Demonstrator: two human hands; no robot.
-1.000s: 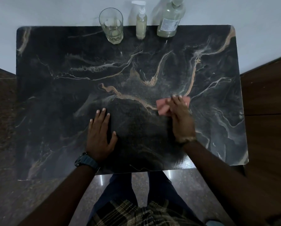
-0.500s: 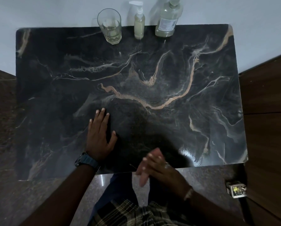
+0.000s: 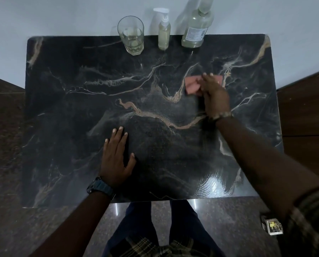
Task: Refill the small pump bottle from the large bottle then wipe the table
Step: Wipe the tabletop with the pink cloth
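A small pump bottle [image 3: 164,32] with a white pump and pale liquid stands at the far edge of the black marble table [image 3: 66,101]. Right of it stands the large bottle [image 3: 196,26] with a label and pale liquid. My right hand [image 3: 213,93] presses a pink cloth [image 3: 192,84] flat on the table's right-centre part, below the large bottle; the hand is blurred. My left hand [image 3: 116,156], with a dark watch on its wrist, lies flat on the table near the front edge, fingers apart, holding nothing.
A drinking glass [image 3: 131,37] with a little pale liquid stands left of the pump bottle. A wet sheen [image 3: 212,184] shows at the table's front right. A small box [image 3: 271,226] lies on the floor at the right. A pale wall runs behind the table.
My right hand drew back off the table's front edge half a second ago, then moved far forward and right with the pink cloth. The left hand stayed put.
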